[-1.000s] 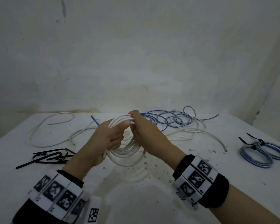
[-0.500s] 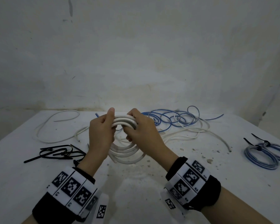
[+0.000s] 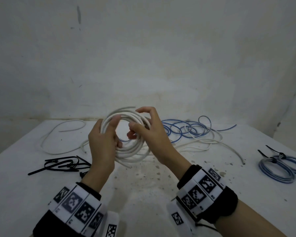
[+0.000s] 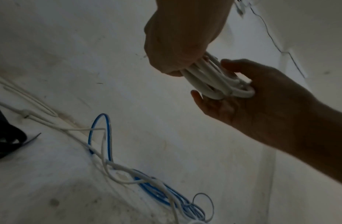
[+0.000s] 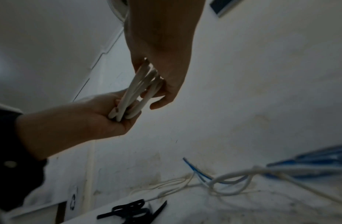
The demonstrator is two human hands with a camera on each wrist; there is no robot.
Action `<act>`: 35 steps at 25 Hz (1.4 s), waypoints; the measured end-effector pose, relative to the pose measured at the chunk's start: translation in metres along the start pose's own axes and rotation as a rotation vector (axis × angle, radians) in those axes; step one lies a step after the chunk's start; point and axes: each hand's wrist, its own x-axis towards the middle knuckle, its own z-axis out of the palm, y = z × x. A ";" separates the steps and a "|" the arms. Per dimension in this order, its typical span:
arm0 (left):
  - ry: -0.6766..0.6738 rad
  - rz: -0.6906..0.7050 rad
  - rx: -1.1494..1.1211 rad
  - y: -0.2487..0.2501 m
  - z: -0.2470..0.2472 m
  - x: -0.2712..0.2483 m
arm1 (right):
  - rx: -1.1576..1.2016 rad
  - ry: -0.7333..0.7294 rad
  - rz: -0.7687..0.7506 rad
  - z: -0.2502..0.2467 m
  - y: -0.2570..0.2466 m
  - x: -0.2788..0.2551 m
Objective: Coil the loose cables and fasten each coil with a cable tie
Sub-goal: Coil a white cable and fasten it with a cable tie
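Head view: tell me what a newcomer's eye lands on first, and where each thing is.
First the white cable coil, held up above the middle of the table by the left hand and the right hand. Behind it to the right lies a tangle of loose blue cable. Black cable ties lie at the left, and two tied blue coils at the far right.

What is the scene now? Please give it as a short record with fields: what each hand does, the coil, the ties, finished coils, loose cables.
left hand: grips the left side of the white coil
right hand: holds the right side, fingers through the coil
white coil: raised above the table, no tie on it
cable ties: black, lying on the table left of the hands
finished coils: two blue, tied, at far right
loose cables: blue and white, tangled behind the hands
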 end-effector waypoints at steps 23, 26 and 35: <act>-0.566 -0.383 -0.204 0.018 -0.019 0.017 | 0.198 -0.070 0.162 -0.040 0.002 -0.004; -0.584 -0.159 0.030 0.023 -0.023 0.027 | 0.245 -0.230 0.139 -0.041 0.000 -0.006; -0.817 -0.141 0.577 0.029 -0.022 0.034 | -0.238 -0.274 0.008 -0.052 -0.017 0.008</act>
